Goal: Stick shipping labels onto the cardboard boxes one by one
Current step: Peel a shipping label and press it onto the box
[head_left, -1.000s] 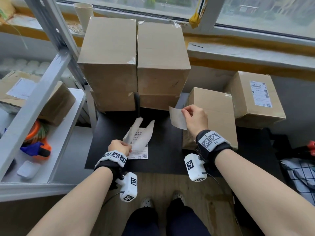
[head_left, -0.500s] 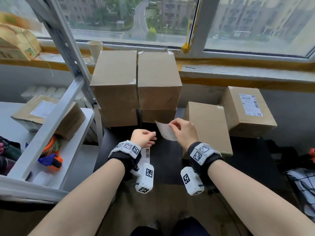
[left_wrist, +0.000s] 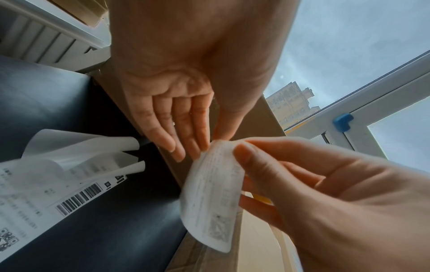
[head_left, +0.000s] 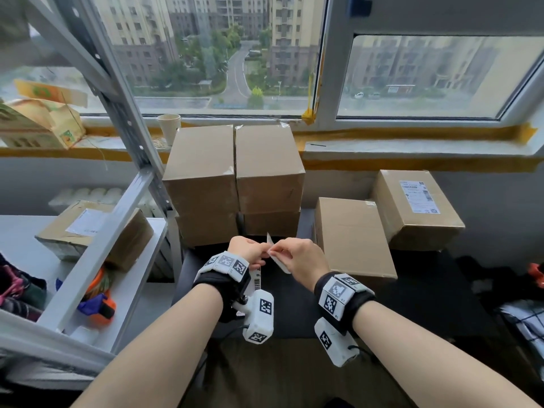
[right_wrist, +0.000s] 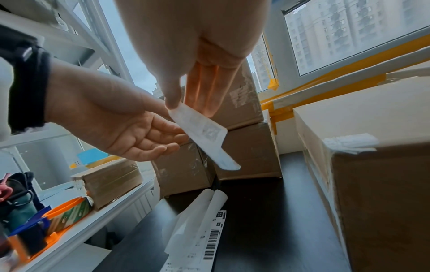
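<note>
My right hand (head_left: 300,254) pinches a white shipping label (head_left: 281,265) between thumb and fingers, above the black table (head_left: 294,304). My left hand (head_left: 250,250) meets it; its thumb and forefinger pinch the label's (left_wrist: 211,193) upper edge, the other fingers straight. The label (right_wrist: 204,130) hangs slanted and slightly curled in front of the stacked cardboard boxes (head_left: 232,178). A plain box (head_left: 350,237) lies just to the right, and behind that box is one with a label on it (head_left: 412,207). More label sheets (left_wrist: 35,193) lie curled on the table under my left wrist.
A white metal shelf (head_left: 129,201) stands on the left, holding another labelled box (head_left: 88,231) and an orange tape dispenser (head_left: 100,304). A paper cup (head_left: 169,126) sits on the window sill behind the stack. Dark cloth lies at the far right.
My left hand has left the label sheets on the table and risen to the label that my right hand holds. The right hand drew the label inward. My head view tilted up.
</note>
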A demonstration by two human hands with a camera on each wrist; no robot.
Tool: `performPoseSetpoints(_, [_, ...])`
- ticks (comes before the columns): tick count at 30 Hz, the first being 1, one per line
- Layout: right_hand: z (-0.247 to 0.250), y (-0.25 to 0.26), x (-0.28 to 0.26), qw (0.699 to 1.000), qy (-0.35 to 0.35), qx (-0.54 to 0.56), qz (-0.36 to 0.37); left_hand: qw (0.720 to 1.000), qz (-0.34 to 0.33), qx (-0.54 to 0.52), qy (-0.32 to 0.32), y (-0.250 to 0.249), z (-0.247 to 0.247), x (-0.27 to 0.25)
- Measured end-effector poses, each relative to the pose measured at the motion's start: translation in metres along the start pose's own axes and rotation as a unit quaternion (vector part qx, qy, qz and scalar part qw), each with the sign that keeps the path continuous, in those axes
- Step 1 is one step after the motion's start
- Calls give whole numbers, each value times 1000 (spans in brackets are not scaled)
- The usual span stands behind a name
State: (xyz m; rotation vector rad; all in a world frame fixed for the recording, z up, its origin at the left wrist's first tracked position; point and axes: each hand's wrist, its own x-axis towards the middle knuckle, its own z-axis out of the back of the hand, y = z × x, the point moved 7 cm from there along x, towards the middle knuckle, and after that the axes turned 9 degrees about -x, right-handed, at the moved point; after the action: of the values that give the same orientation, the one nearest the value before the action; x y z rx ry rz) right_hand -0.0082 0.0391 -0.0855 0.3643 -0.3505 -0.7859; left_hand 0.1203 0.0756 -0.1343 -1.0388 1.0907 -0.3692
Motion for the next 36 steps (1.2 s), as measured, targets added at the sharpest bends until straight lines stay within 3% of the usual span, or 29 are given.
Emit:
performPoseSetpoints(10, [-5,-15,-6,996,19,47,-74,998,-54,1,-37,-11,11,-4])
performPoseSetpoints(15, [6,-32,-3,984,-37,102,-140,995,-99,-15,-17,-20,13,-11])
performPoseSetpoints(19, [12,-52,-3,959,-65,176,-215,992,-123,-32,-11,-24,12,-16])
performPoseSetpoints(29, [19,-96,-25,846,-84,411,-331,993,-115,-5,32,-25,-33,-11])
performPoseSetpoints(36, [40,-157,-46,840,-84,371,-388,993,-73,17,93,-21,-105,-3])
